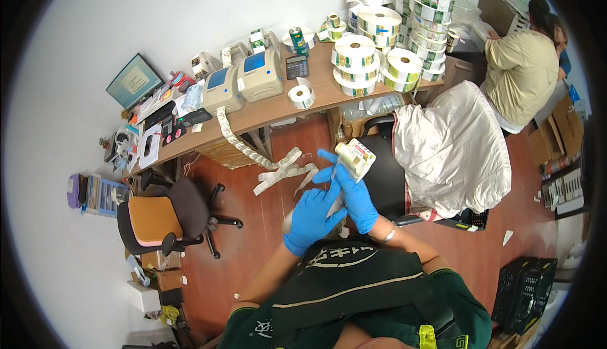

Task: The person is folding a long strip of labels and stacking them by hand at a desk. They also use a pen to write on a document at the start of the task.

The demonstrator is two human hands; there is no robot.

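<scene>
A small printed label piece [358, 159] is held at the far tips of the gloved fingers [324, 176], its white, yellow and green face turned up. It is gripped by the right hand [356, 200], one or two fingers being spread out to the left; how they are closed beneath it is hidden. The left hand [314, 215] is laid against the right, its fingers nearly together; whether anything is pinched by it cannot be told.

One label piece and two blue gloves are counted at the fingers. Beyond them, on the desk [321, 82], are set two label printers [260, 78], one calculator [297, 67], one green can [297, 41] and one loose roll [301, 102]; the stacked rolls [355, 64] are too overlapped to be counted. Left of the fingers, label strips [278, 175] are strewn on the floor, and farther left one orange cushion [153, 220] is seen. To their right, one white sack [452, 153] is draped.
</scene>
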